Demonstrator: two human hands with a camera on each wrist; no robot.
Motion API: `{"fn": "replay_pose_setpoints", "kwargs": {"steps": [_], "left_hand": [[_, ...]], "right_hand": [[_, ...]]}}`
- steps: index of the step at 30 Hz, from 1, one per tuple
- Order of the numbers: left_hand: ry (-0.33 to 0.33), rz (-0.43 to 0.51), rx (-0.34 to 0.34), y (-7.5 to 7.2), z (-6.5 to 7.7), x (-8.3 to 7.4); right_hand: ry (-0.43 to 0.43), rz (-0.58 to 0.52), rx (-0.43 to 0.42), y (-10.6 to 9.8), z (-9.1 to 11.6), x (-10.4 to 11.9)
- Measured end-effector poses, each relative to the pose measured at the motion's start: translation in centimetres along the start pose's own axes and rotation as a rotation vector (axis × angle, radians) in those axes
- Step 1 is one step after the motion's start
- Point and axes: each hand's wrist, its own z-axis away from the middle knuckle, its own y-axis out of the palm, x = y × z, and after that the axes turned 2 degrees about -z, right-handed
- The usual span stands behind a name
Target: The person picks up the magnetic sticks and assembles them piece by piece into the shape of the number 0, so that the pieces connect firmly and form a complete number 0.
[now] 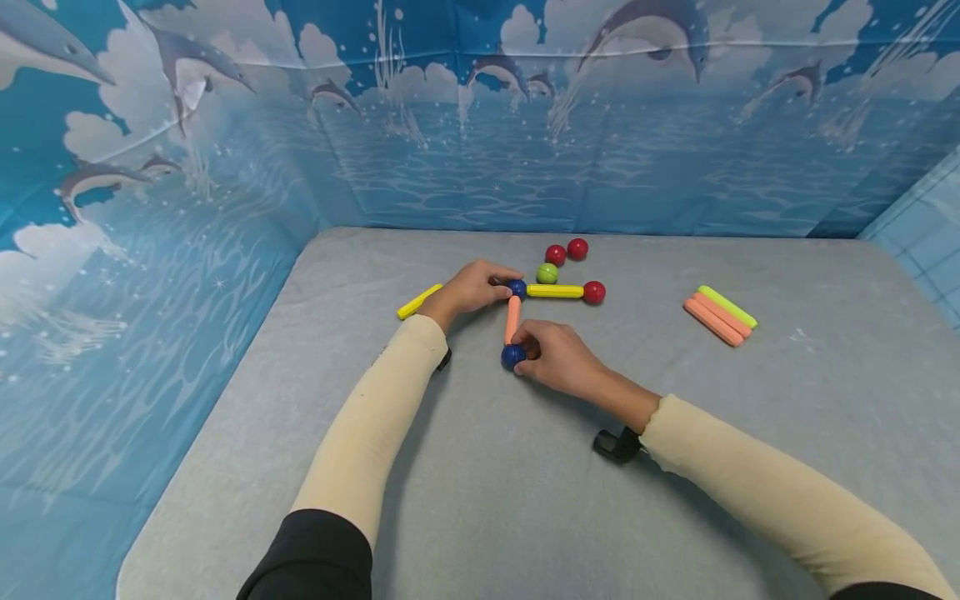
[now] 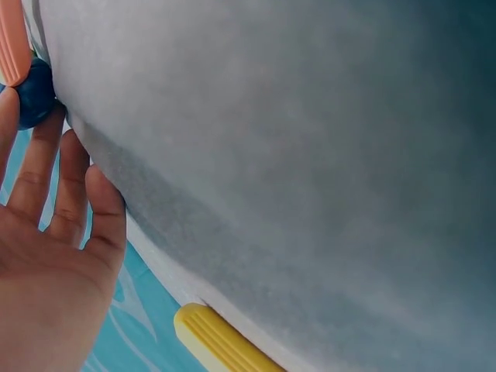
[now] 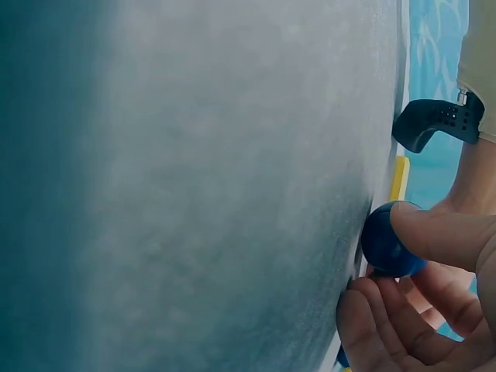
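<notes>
**Gray counter (image 1: 487, 500) against a dolphin-print curtain (image 1: 480, 187)**

The counter has rounded far corners and meets the curtain, whose blue sea, clouds and dolphins cover the back and left side. A pale-blue panel (image 1: 926, 237) with grid lines shows at the right edge. Toward the counter's far side, my left hand (image 1: 472, 288) pinches the far blue ball (image 1: 518, 288) in its fingers, and my right hand (image 1: 561, 357) grips the near blue ball (image 1: 512, 357). A salmon rod (image 1: 513, 319) stretches between them; a yellow rod (image 1: 555, 291) runs right from the far one to a red ball (image 1: 594, 292). Just beyond sit a green ball (image 1: 547, 274) and two loose red balls (image 1: 556, 255). Another yellow rod (image 1: 417, 303) lies beside my left wrist; a lime rod (image 1: 729, 307) and two salmon rods (image 1: 712, 322) lie together, well to the right.
</notes>
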Motion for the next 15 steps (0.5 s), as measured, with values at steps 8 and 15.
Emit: {"fn": "replay_pose_setpoints", "kwargs": {"steps": [8, 15], "left_hand": [[0.002, -0.014, 0.002, -0.12, 0.01, -0.01], [0.018, -0.025, -0.011, -0.08, -0.09, -0.03]], "right_hand": [[-0.007, 0.025, -0.004, 0.13, -0.26, -0.13], [-0.007, 0.035, -0.005, 0.16, -0.34, -0.20]]}}
